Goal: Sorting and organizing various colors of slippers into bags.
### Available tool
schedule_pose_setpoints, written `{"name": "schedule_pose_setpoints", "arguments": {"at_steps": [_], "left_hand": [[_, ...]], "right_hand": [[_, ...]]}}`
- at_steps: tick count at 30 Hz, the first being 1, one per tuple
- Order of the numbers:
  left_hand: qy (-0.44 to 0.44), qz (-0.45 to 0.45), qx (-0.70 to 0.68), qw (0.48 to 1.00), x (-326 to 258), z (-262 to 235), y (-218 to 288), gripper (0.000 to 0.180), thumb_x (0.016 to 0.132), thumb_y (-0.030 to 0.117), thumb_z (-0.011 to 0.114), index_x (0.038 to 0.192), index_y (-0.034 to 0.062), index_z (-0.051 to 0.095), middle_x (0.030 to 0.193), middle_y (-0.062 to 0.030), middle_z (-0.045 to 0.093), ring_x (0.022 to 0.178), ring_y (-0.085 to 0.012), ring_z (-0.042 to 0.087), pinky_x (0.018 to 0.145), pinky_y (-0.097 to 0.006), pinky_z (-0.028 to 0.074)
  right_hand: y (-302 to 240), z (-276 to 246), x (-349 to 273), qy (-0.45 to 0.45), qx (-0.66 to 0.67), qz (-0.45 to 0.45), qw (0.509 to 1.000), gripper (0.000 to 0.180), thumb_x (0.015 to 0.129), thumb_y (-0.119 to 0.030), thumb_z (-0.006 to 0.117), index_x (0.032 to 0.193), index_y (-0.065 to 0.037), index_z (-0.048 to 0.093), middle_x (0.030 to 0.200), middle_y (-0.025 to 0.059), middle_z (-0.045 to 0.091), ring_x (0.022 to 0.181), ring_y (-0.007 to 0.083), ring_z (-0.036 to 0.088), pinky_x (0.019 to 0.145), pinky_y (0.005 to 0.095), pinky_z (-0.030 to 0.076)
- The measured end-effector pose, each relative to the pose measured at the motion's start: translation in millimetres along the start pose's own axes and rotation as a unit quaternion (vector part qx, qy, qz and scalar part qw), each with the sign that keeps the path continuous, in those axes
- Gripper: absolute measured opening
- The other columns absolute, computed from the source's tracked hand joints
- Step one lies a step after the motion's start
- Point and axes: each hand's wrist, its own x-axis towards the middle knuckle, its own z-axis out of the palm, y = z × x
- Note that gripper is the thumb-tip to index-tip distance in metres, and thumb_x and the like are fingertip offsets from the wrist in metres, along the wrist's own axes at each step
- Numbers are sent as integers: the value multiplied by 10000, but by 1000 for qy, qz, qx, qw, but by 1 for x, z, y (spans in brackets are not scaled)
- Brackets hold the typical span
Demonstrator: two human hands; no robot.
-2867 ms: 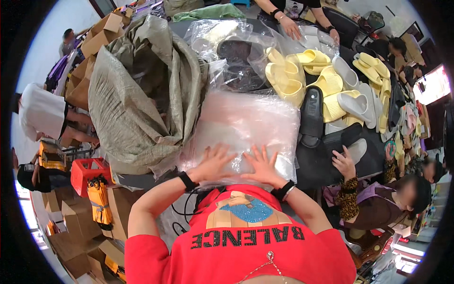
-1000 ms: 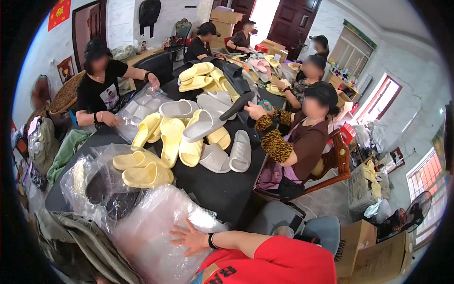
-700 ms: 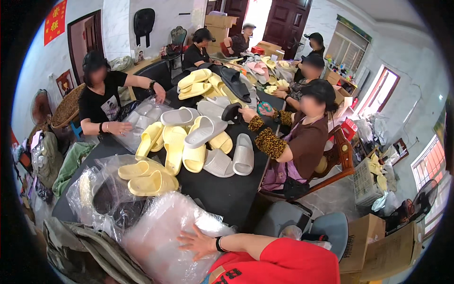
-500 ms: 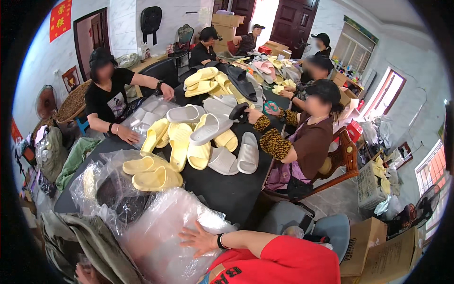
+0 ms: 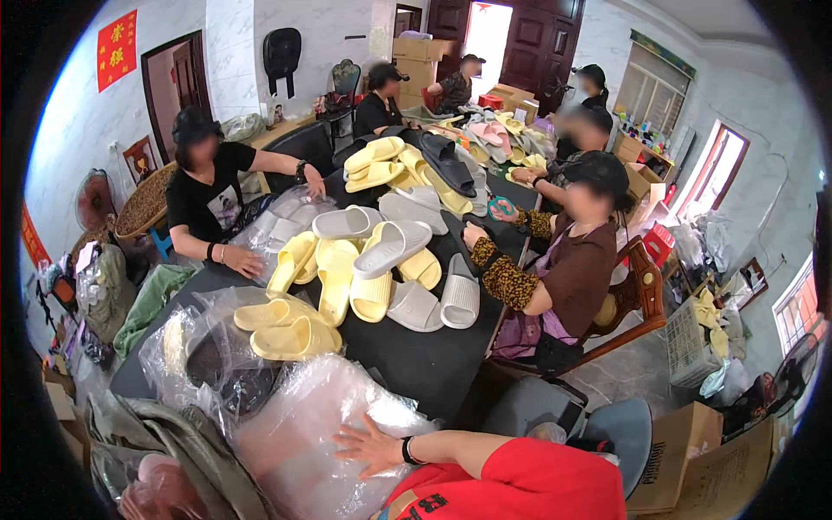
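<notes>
My right hand (image 5: 373, 446) lies flat with spread fingers on a stack of clear plastic bags (image 5: 308, 407) at the near end of the table. At the lower left edge, my left hand (image 5: 139, 504) is closed around a smooth, rounded pink thing (image 5: 161, 475), possibly a slipper; the view there is blurred and partly cut off. Beyond the bags sits a pair of yellow slippers (image 5: 295, 338). Crumpled clear plastic (image 5: 204, 347) lies beside them on the left. Grey slippers (image 5: 459, 295) and more yellow ones are piled farther up the black table (image 5: 407, 364).
Olive-grey cloth (image 5: 186, 438) bunches at the near left. A co-worker (image 5: 208, 178) on the left touches bagged slippers; another (image 5: 581, 251) sits on the right, with others farther back. Grey chairs (image 5: 615, 433) and cardboard boxes (image 5: 676, 451) stand at the right.
The pink thing has come into view at my left hand by the lower left edge. My right hand stays spread on the bags. The right-hand co-worker's near hand has shifted.
</notes>
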Motion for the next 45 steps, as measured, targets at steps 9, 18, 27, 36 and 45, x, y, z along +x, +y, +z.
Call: {"name": "schedule_pose_setpoints", "arguments": {"at_steps": [9, 18, 27, 36, 45], "left_hand": [[-190, 70, -139, 970, -39, 96, 73, 294, 721, 127, 557, 990, 8, 556, 902, -136, 519, 917, -319, 458, 859, -447, 339], [-203, 94, -183, 957, -37, 75, 75, 337, 682, 73, 550, 1012, 11, 531, 1072, -146, 505, 1060, -339, 427, 939, -427, 305], [-308, -80, -348, 882, -34, 71, 42, 716, 582, 62, 606, 1267, 53, 396, 1284, -152, 387, 1217, -334, 346, 1008, -416, 277], [-173, -65, -176, 967, -65, 102, -1, 514, 658, 127, 663, 1112, -7, 462, 1206, -168, 443, 1129, -378, 402, 871, -452, 358], [67, -158, -228, 959, 39, 27, -53, 372, 836, 161, 601, 1160, 16, 488, 992, -103, 580, 913, -197, 522, 833, -287, 409]], "right_hand": [[19, -43, 27, -218, 394, 11, 893, 674, 780, -502, 572, 1314, -132, 396, 1352, 150, 336, 1264, 308, 300, 1017, 488, 243], [107, -338, -117, 531, 720, -215, 392, 483, 861, -518, 448, 1247, -228, 472, 1345, 97, 420, 1237, 291, 394, 1027, 517, 270], [77, -217, -78, 283, 729, 207, 588, 611, 878, -422, 470, 1382, -155, 251, 1275, 109, 453, 1083, 270, 496, 893, 419, 425], [40, -106, -68, -111, 140, 351, 919, 867, 722, -461, 636, 1417, -251, 163, 1460, 157, 132, 1337, 385, 93, 947, 712, 70], [57, -94, -90, -50, 158, 282, 945, 799, 695, -376, 668, 1363, -142, 298, 1420, 212, 205, 1293, 370, 241, 959, 635, 220]]}}
